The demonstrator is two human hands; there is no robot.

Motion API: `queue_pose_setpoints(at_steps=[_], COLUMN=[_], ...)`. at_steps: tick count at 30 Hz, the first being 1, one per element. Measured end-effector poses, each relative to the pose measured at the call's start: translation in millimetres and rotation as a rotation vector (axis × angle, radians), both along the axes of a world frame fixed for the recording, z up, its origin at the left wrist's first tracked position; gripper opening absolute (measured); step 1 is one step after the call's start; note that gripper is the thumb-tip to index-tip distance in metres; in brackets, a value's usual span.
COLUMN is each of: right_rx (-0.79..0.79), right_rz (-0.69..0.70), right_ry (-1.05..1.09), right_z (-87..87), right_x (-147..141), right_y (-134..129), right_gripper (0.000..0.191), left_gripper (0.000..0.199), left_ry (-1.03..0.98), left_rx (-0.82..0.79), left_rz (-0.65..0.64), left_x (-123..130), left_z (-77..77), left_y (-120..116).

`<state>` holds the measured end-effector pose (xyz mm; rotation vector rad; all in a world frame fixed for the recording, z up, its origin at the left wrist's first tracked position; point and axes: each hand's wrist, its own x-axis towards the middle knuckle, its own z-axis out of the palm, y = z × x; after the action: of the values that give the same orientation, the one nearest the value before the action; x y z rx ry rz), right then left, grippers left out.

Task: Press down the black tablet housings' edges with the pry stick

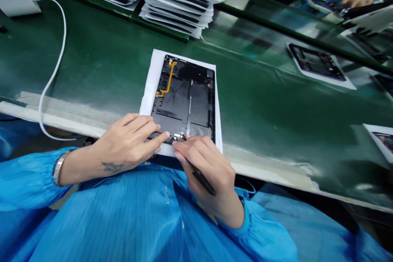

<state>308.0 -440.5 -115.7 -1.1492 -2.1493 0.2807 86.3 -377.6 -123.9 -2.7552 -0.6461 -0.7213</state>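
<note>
"Opened tablet (176,94), in your head view: where does it lie?"

"Right before you, on a white sheet (150,90) near the front edge of the green tabletop (101,65), an orange ribbon cable (170,75) along its upper left."

"And your left hand (130,141)?"

"Palm down at the tablet's lower-left edge, fingers stretched and slightly parted; I can't tell whether they grip that edge."

"Your right hand (208,163)?"

"Its fingers are closed around a slim dark tool (203,180), with the fingertips beside a small circuit board (178,137) at the tablet's lower edge. The tool's tip is hidden from you."

"Anything around you?"

"A tall stack of white-sheeted panels (182,0) beyond the tablet, a white cable (63,45) to your left, and another opened device (317,61) well off to your right."
</note>
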Motion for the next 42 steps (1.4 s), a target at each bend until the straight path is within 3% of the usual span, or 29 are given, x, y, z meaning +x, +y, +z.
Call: queue_pose_setpoints(at_steps=[7,12,22,25,29,33,36,39,42], right_rx=[-0.052,-0.029,0.04,0.07,0.116,0.123,0.171,0.286,0.362], right_rz=[-0.048,-0.032,-0.077,-0.009,0.046,-0.015,0.004,-0.001,-0.054], right_ry=[0.323,0.407,0.531,0.563,0.373,0.04,-0.061,-0.101,-0.07], right_z=[-3.5,-6.8,-15.3,-15.5,-18.7,-20.5,-22.3,-26.7,-29.6], right_x=[4.1,-8.0,-11.2,-7.7,-2.4,0.0,-2.8,-8.2,-14.6], right_y=[6.9,17.2,18.2,16.6,15.3,17.1,19.2,21.9,24.8], right_gripper=[0.023,0.017,0.017,0.019,0.028,0.022,0.013,0.022,0.032], left_gripper=[0.022,0.024,0.037,0.037,0.025,0.01,0.015,0.021,0.033], left_ry=[-0.127,-0.19,-0.054,0.003,0.0,-0.038,-0.105,-0.15,-0.194], left_rx=[-0.16,-0.256,-0.196,-0.189,-0.17,-0.131,-0.222,-0.346,-0.484], left_rz=[-0.072,0.031,0.049,0.043,-0.036,0.012,0.011,0.019,0.155], left_x=[-17.3,-33.6,-39.0,-39.9,-40.8,-36.2,-32.4,-32.2,-35.5], left_z=[-6.4,-7.2,-5.9,-2.2,-0.7,-1.6,-0.6,3.9,13.9], left_y=[0.2,3.3,0.0,-2.7,-8.1,-13.7,-14.2,-7.2,7.0])
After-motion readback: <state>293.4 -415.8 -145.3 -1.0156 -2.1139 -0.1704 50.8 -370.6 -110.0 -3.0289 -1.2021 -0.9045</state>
